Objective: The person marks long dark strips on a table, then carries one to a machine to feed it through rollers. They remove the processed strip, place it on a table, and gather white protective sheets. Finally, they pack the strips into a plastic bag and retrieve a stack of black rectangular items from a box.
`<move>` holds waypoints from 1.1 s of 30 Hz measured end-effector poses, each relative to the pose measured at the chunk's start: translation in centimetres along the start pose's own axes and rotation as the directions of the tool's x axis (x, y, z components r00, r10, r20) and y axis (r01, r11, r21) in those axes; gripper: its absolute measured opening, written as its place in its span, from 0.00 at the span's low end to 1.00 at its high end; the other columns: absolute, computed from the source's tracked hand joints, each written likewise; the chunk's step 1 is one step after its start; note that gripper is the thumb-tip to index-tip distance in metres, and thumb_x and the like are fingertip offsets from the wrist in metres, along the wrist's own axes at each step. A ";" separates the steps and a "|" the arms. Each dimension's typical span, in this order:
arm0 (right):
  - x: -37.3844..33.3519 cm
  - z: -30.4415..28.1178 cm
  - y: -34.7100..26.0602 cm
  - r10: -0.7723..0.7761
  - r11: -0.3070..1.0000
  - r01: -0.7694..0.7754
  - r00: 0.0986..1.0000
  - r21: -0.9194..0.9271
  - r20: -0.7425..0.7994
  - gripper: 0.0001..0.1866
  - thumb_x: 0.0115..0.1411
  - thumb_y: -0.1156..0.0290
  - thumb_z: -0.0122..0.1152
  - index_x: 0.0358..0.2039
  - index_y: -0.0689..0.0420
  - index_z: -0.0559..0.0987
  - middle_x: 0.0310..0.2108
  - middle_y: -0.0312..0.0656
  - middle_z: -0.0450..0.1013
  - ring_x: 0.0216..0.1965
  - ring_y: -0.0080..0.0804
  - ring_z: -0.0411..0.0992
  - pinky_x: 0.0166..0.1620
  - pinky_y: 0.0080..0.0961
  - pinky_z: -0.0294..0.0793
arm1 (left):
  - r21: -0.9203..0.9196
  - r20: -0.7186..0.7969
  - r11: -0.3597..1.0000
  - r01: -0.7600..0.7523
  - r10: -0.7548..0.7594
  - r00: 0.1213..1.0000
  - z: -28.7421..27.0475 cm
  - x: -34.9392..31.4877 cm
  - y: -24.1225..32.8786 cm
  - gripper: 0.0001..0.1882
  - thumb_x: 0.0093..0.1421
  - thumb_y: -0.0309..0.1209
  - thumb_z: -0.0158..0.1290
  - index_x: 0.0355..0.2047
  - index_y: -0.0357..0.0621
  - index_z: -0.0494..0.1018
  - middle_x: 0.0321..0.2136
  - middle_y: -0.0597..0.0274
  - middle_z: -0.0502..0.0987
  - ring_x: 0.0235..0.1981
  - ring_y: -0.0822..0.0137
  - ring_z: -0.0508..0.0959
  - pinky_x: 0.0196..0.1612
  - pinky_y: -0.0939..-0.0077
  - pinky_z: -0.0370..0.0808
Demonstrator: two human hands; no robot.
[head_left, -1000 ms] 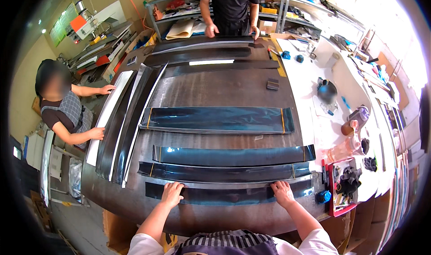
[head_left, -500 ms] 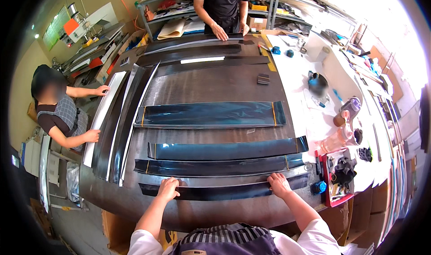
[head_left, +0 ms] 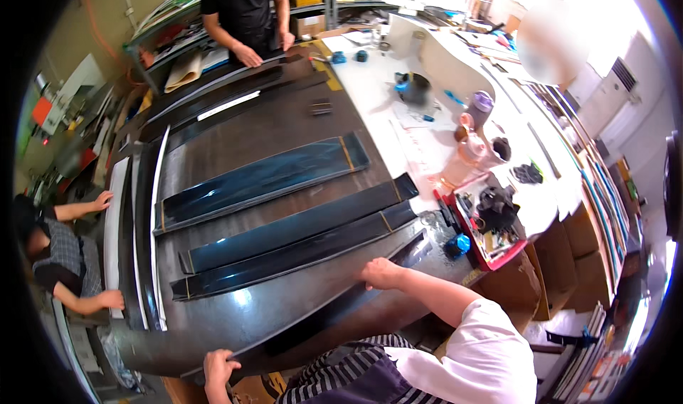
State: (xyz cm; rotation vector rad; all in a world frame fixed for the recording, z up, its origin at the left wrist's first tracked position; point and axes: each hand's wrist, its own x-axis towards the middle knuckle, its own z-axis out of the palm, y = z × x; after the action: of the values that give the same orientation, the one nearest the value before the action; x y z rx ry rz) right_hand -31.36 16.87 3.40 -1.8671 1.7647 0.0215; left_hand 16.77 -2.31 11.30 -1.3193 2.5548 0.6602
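Note:
A long, glossy dark strip lies slanted along the table's near edge, close to my body. My left hand has its fingers curled on the strip's upper edge toward the left end. Farther right, my right hand is closed on the same edge; its fingertips are partly hidden. Just beyond are two dark blue-black strips, a lower one and an upper one, with thin yellow bands near their ends. A wider banded stack of strips rests behind them.
More dark and white strips line the table's left side, where a co-worker's hands rest. Another person in black handles strips at the far edge. A red tray of small items, a blue-capped jar and bottles stand right.
My view has turned right. The near strip has swung to a slant, its left end drawn nearer my body. My left hand has come down with it; my right hand stays on its far edge.

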 end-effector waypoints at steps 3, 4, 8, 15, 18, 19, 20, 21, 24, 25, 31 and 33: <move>1.0 -1.3 -4.0 -0.151 0.987 0.154 0.987 -0.048 0.059 0.11 0.52 0.65 0.61 0.36 0.52 0.75 0.29 0.46 0.76 0.35 0.48 0.75 0.36 0.41 0.73 | -0.071 0.017 0.993 0.096 -0.095 0.995 0.5 -6.5 -1.3 0.15 0.33 0.32 0.67 0.23 0.41 0.78 0.23 0.51 0.76 0.28 0.48 0.76 0.33 0.59 0.72; 1.3 -1.4 -5.1 -0.168 0.984 0.172 0.983 -0.047 0.068 0.12 0.52 0.64 0.61 0.36 0.52 0.75 0.29 0.46 0.76 0.35 0.48 0.75 0.36 0.42 0.73 | -0.011 0.000 0.992 0.125 -0.125 0.992 0.5 -8.5 -1.4 0.14 0.35 0.32 0.67 0.23 0.42 0.78 0.23 0.51 0.76 0.29 0.48 0.76 0.33 0.58 0.71; 3.6 -1.5 -9.5 -0.274 0.959 0.280 0.957 -0.046 0.097 0.12 0.53 0.64 0.60 0.37 0.51 0.75 0.30 0.44 0.76 0.36 0.47 0.75 0.37 0.42 0.72 | -0.089 0.004 0.938 0.334 -0.335 0.942 1.8 -17.3 -3.0 0.14 0.39 0.37 0.65 0.23 0.44 0.76 0.24 0.53 0.77 0.31 0.48 0.76 0.33 0.57 0.71; 7.3 -1.2 -19.6 -0.518 0.851 0.523 0.852 -0.049 0.077 0.12 0.50 0.65 0.62 0.35 0.54 0.76 0.28 0.44 0.75 0.34 0.48 0.74 0.36 0.41 0.70 | -0.073 -0.156 0.892 0.446 -0.452 0.878 5.8 -30.2 -7.1 0.11 0.42 0.38 0.62 0.25 0.48 0.76 0.23 0.53 0.76 0.31 0.49 0.77 0.34 0.56 0.73; 8.3 -0.8 -25.6 -0.538 0.831 0.550 0.833 -0.087 0.124 0.11 0.48 0.67 0.64 0.32 0.56 0.76 0.27 0.45 0.74 0.34 0.48 0.73 0.35 0.41 0.69 | -0.152 -0.117 0.820 0.551 -0.569 0.814 6.5 -35.2 -8.4 0.09 0.43 0.35 0.61 0.24 0.46 0.75 0.24 0.52 0.77 0.31 0.49 0.78 0.33 0.56 0.73; 8.5 -0.6 -28.0 -0.547 0.825 0.558 0.828 -0.093 0.120 0.10 0.48 0.67 0.64 0.31 0.56 0.76 0.27 0.46 0.74 0.33 0.49 0.73 0.35 0.42 0.69 | -0.181 -0.133 0.816 0.549 -0.574 0.808 7.6 -36.8 -9.8 0.09 0.43 0.34 0.61 0.24 0.46 0.75 0.24 0.53 0.77 0.31 0.50 0.78 0.32 0.56 0.74; 8.3 -0.2 -30.5 -0.551 0.822 0.562 0.826 -0.092 0.122 0.10 0.48 0.68 0.64 0.31 0.56 0.76 0.28 0.46 0.74 0.33 0.50 0.73 0.35 0.42 0.69 | -0.194 -0.133 0.801 0.567 -0.594 0.793 8.0 -38.5 -10.9 0.09 0.43 0.34 0.61 0.24 0.47 0.75 0.25 0.56 0.76 0.32 0.51 0.78 0.32 0.57 0.73; 8.4 0.2 -32.9 -0.550 0.823 0.561 0.826 -0.092 0.119 0.09 0.48 0.69 0.64 0.30 0.56 0.76 0.28 0.47 0.74 0.33 0.51 0.73 0.35 0.42 0.70 | -0.202 -0.135 0.790 0.579 -0.608 0.783 8.1 -39.9 -12.1 0.09 0.44 0.34 0.61 0.24 0.47 0.74 0.25 0.60 0.76 0.33 0.53 0.77 0.32 0.58 0.73; 9.0 1.8 -38.7 -0.530 0.833 0.546 0.833 -0.087 0.156 0.11 0.45 0.72 0.67 0.31 0.56 0.76 0.28 0.48 0.74 0.33 0.51 0.73 0.34 0.42 0.69 | -0.235 -0.180 0.794 0.561 -0.602 0.778 8.9 -43.8 -16.0 0.08 0.44 0.33 0.60 0.23 0.46 0.73 0.25 0.61 0.76 0.32 0.54 0.77 0.32 0.58 0.72; 9.4 2.5 -40.3 -0.527 0.834 0.545 0.833 -0.084 0.168 0.12 0.44 0.72 0.67 0.31 0.56 0.76 0.28 0.48 0.74 0.33 0.51 0.73 0.34 0.42 0.69 | -0.279 -0.190 0.781 0.559 -0.615 0.765 8.7 -45.1 -17.0 0.08 0.44 0.33 0.60 0.22 0.46 0.73 0.24 0.61 0.76 0.32 0.54 0.77 0.32 0.58 0.72; 12.0 4.8 -49.5 -0.632 0.752 0.655 0.749 -0.076 0.198 0.14 0.41 0.75 0.68 0.30 0.57 0.76 0.28 0.48 0.74 0.33 0.50 0.73 0.34 0.41 0.69 | -0.302 -0.235 0.719 0.626 -0.693 0.682 8.9 -53.7 -19.2 0.06 0.42 0.28 0.59 0.22 0.46 0.74 0.22 0.59 0.75 0.30 0.54 0.76 0.32 0.58 0.71; 13.2 5.4 -52.9 -0.688 0.694 0.718 0.684 -0.057 0.244 0.13 0.43 0.72 0.67 0.30 0.57 0.76 0.29 0.47 0.74 0.33 0.49 0.73 0.34 0.41 0.69 | -0.329 -0.180 0.645 0.690 -0.760 0.624 8.8 -56.0 -19.4 0.08 0.43 0.32 0.61 0.23 0.46 0.74 0.23 0.60 0.75 0.31 0.54 0.76 0.33 0.59 0.71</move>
State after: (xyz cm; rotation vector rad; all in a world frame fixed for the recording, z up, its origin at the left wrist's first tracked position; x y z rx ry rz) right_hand 21.16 5.50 14.04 -2.4456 0.8202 0.0504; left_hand 64.93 32.66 18.04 -2.5010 1.8273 0.6039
